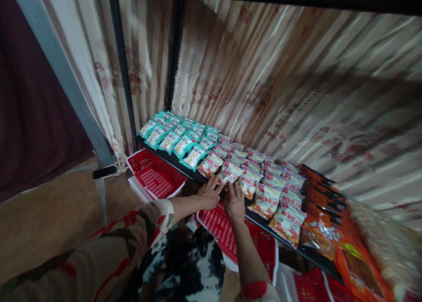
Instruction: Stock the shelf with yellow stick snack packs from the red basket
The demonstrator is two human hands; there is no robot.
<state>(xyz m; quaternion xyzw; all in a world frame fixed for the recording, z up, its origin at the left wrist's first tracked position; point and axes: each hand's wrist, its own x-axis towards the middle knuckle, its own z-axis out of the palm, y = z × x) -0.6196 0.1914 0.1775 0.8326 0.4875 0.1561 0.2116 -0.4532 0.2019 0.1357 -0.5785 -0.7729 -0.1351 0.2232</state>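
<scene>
My left hand (209,193) and my right hand (234,201) reach side by side to the front edge of a low dark shelf (201,179). Both lie with fingers stretched out, the fingertips touching the red-and-white snack packets (231,172) in the front row. Neither hand grips anything that I can see. Rows of red-and-white packets (270,185) fill the middle of the shelf. Green-and-white packets (178,137) lie in rows at its left end. Orange bags (325,223) lie at the right.
A red plastic basket (154,174) sits on the floor left of my hands, and another red basket (231,236) lies under my right forearm. A curtain with a faded print hangs behind the shelf. A black-and-white patterned cloth (194,262) is below my arms.
</scene>
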